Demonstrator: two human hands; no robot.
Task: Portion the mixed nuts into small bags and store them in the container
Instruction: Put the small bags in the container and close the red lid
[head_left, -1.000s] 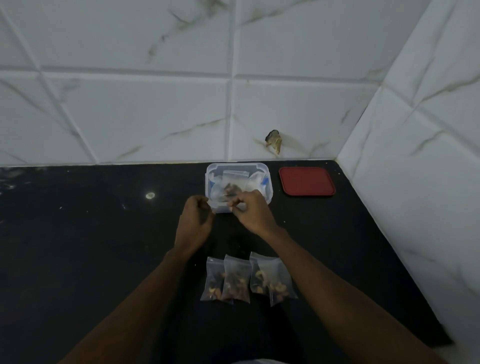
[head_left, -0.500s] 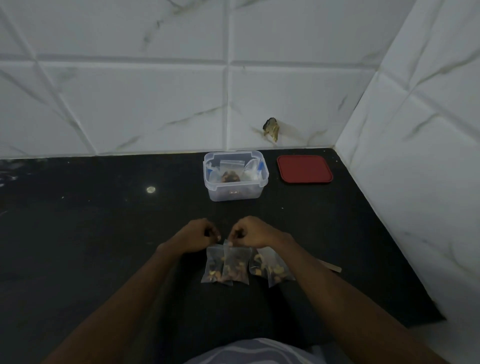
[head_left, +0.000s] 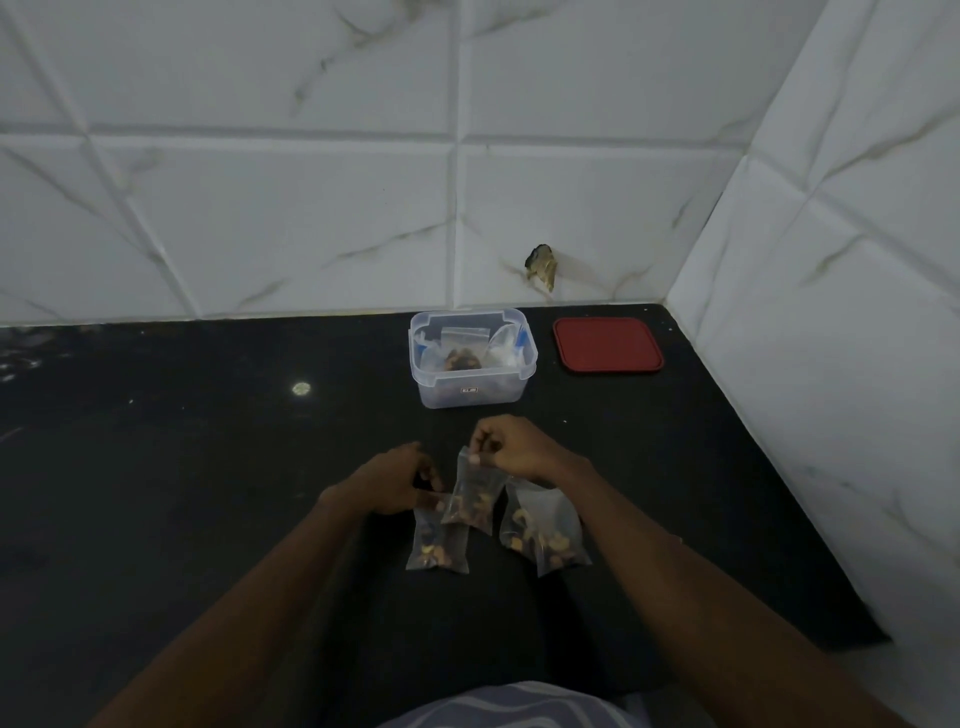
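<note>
Mixed nuts, brown and yellow lumps, fill the bottom of each small clear plastic bag. One bag (head_left: 474, 501) is held up by its top edge, which the right hand (head_left: 519, 452) pinches between thumb and fingertips. Its lower end hangs over a second bag (head_left: 436, 543) that lies flat on the countertop (head_left: 208, 493). The left hand (head_left: 392, 483) has its fingers curled at the top of that second bag, but I cannot tell whether they grip it. Just right of these, under the right wrist, a pair of bags (head_left: 543, 532) lies overlapping. All of them sit around the middle of the surface. Farther back, near the back edge, stands the container (head_left: 431, 384), an open tub of clear plastic with rounded corners and more bags inside. A flat red lid (head_left: 608, 345) with rounded corners lies beside it in the back right corner. The countertop is dark, glossy and speckled. White marble-veined tiles (head_left: 285, 223) line both walls, one with a chipped hole (head_left: 540, 266).
</note>
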